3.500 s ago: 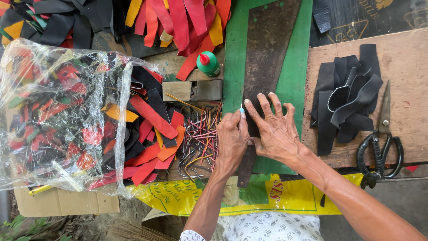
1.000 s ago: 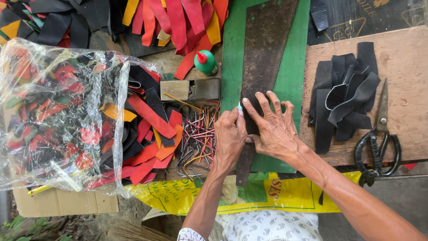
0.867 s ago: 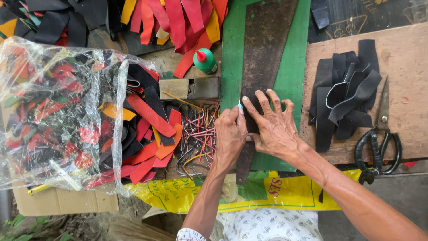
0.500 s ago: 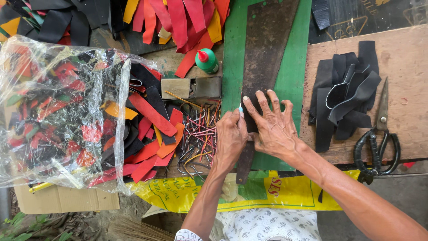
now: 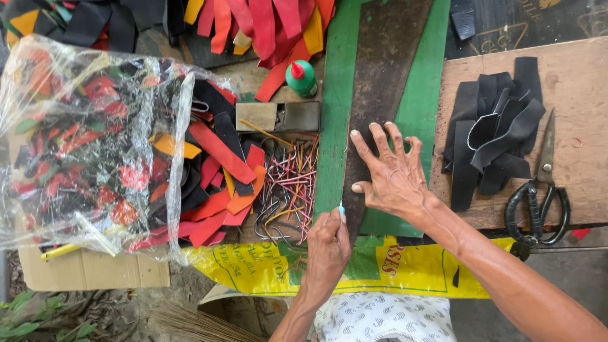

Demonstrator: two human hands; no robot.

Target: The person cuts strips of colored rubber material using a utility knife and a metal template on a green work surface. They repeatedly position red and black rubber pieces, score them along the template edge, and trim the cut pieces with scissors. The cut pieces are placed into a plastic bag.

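I see my right hand (image 5: 392,180) pressing flat, fingers spread, on the long dark brown leather strip (image 5: 386,82) lying on the green mat (image 5: 335,126); my left hand (image 5: 328,237) pinches a small pale blue marker (image 5: 341,208) at the strip's lower edge.

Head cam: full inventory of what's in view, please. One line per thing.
dark strip: one, dark brown, on the green board, under the right hand
green board: one, green, centre
black strips: a pile, black, on the wooden board
wooden board: one, bare wood, right
scissors: one pair, black handles, right of the black strips
glue bottle: one, green with red cap, top centre
wire pieces: a heap, mixed colours, left of the green board
plastic bag: one, clear, holding red, black and orange scraps, left
yellow sack: one, yellow, bottom centre
left hand: grips a small pale tool
right hand: spread flat on the dark strip
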